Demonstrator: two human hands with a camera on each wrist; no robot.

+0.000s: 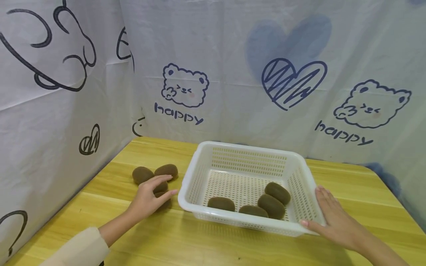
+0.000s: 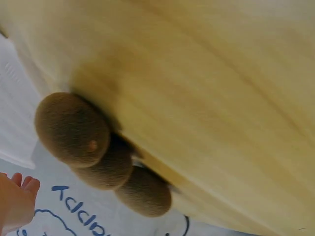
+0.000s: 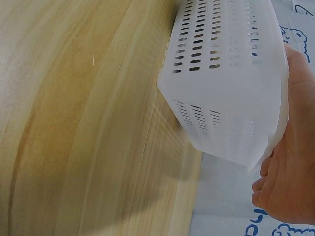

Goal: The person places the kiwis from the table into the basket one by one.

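Over a cluster of brown kiwis, my left hand hovers with thumb and fingers spread apart. Two kiwis, a left one and a back one, show beyond its fingers; others are partly hidden beneath the hand. The left wrist view shows three of them in a row, the nearest kiwi largest. A white perforated plastic basket stands just right of this hand, with several kiwis toward its front and right. My right hand grips the basket's front right corner, thumb on the front rim and fingers along the right side.
The yellow wood-grain table bears everything. A pale curtain printed with hearts and bears hangs behind the basket, and another printed sheet runs along the table's left edge.
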